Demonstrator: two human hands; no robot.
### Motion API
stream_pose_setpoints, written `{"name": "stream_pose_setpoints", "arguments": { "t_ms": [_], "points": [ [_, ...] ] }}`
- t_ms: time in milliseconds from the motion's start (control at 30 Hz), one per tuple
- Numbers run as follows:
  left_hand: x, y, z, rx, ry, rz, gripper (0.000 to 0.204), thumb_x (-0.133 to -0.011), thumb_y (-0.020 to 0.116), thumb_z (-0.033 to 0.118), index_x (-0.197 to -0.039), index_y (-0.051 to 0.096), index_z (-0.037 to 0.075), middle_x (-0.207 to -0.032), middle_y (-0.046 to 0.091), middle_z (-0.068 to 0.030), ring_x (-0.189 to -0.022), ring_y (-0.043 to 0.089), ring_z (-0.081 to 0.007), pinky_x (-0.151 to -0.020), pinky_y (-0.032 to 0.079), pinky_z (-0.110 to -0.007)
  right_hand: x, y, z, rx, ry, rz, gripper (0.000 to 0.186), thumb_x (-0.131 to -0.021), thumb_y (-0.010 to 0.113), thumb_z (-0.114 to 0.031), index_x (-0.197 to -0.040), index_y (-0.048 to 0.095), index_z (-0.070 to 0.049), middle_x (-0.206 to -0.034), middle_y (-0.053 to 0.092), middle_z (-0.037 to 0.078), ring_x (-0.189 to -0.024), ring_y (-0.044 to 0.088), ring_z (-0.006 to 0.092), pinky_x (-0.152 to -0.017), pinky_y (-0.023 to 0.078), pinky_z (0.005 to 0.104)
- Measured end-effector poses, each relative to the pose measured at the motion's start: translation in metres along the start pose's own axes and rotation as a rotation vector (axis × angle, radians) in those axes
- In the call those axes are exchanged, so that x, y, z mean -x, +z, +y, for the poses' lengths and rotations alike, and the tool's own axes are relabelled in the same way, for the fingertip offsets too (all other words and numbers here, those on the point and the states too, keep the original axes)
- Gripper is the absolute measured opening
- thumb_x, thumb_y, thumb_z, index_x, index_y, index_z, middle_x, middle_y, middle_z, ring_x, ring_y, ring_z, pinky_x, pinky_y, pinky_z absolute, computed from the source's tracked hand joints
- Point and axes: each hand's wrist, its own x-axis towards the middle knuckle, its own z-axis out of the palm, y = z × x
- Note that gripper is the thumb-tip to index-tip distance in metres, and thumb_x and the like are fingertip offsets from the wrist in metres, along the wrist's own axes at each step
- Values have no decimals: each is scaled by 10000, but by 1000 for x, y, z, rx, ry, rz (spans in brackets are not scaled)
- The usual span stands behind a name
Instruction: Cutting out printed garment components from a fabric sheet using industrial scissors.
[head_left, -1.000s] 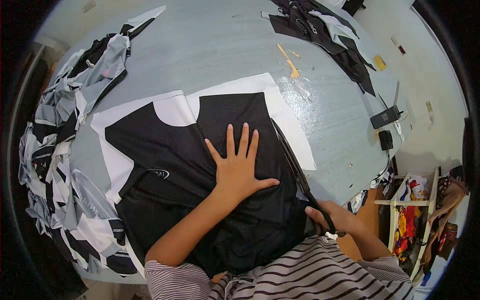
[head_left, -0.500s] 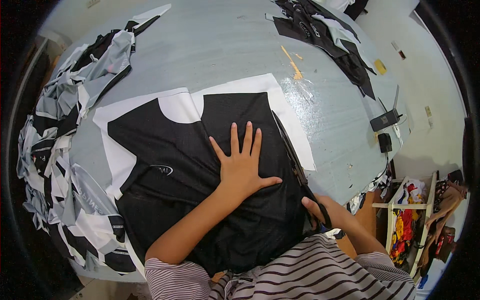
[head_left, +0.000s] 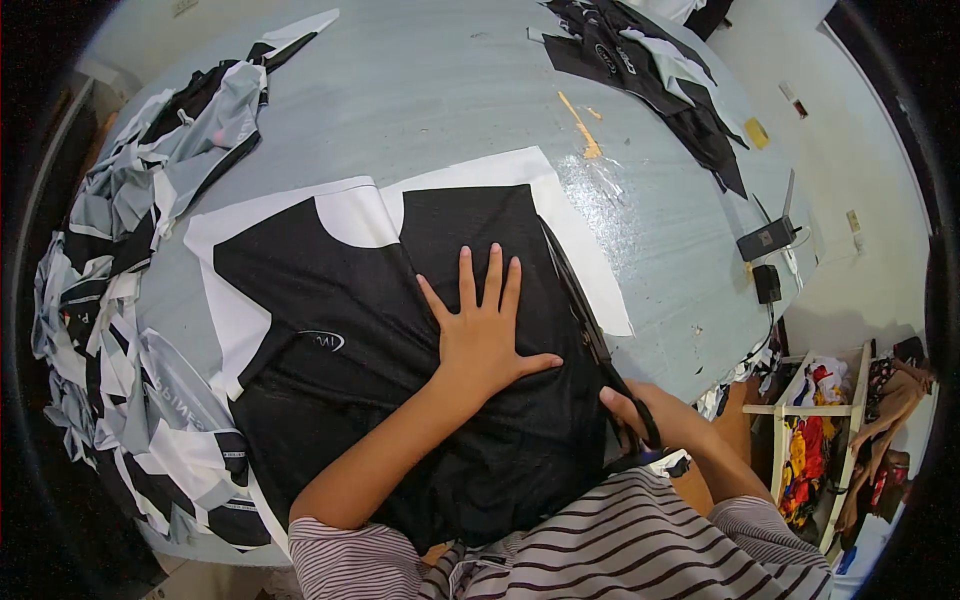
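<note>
On the black fabric [head_left: 380,345], a small, pale, lettered logo [head_left: 322,341]

passage: tabletop [head_left: 400,110] beyond fabric [head_left: 375,340] | left block: garment heap [head_left: 110,265] | right block: black box [head_left: 768,240]

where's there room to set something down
Widest: grey table beyond the black fabric, between the left garment pile and the far-right dark pieces. Another patch lies between the white material and the black box. Crowded: the left side, and around the right hand holding scissors.
</note>
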Motion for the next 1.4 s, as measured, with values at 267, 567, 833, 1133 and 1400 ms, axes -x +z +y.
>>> {"name": "stream_pose_setpoints", "arguments": {
  "t_ms": [267,567,833,1133,1400],
  "points": [
    [1,1,0,-6,1,-8,1202,-568,582,816,-1458,275,68,-1540,156,-155,-1418,48,-409,-956,-4,-783,-3,4,-22,-77,-27,32,637,-932,385,-595,-805,534,11,-572,541,63,-508,575,175,-478,434,274],
    [1,2,1,-21,7,-4,1197,-567,589,811,-1455,283,68,-1540,154,-152,-1416,58,-412,-953,14,-786,-12,6,-16,-78,-48,21,671,-932,349,-614,-779,545,9,-564,563,81,-511,601,191,-486,449,270],
    [2,2,0,-15,7,5,1199,-560,605,801,-1451,290,64,-1538,157,-153,-1416,53,-410,-951,21,-787,-15,6,-30,-112,-49,71,629,-938,359,-599,-725,501,-24,-553,544,72,-492,589,181,-483,460,275],
    [1,1,1,-6,5,-44,1211,-578,605,803,-1462,251,55,-1545,123,-163,-1411,44,-428,-932,3,-800,-24,5,-25,-139,-63,57,629,-931,380,-600,-698,500,-28,-572,543,73,-476,579,173,-477,460,276],
    [2,1,2,-6,1,-21,1205,-565,628,783,-1458,264,60,-1540,144,-154,-1415,49,-412,-952,24,-789,-30,5,-33,-127,-52,91,739,-870,423,-682,-766,534,40,-575,538,90,-477,609,202,-454,484,296]
  ]
}}
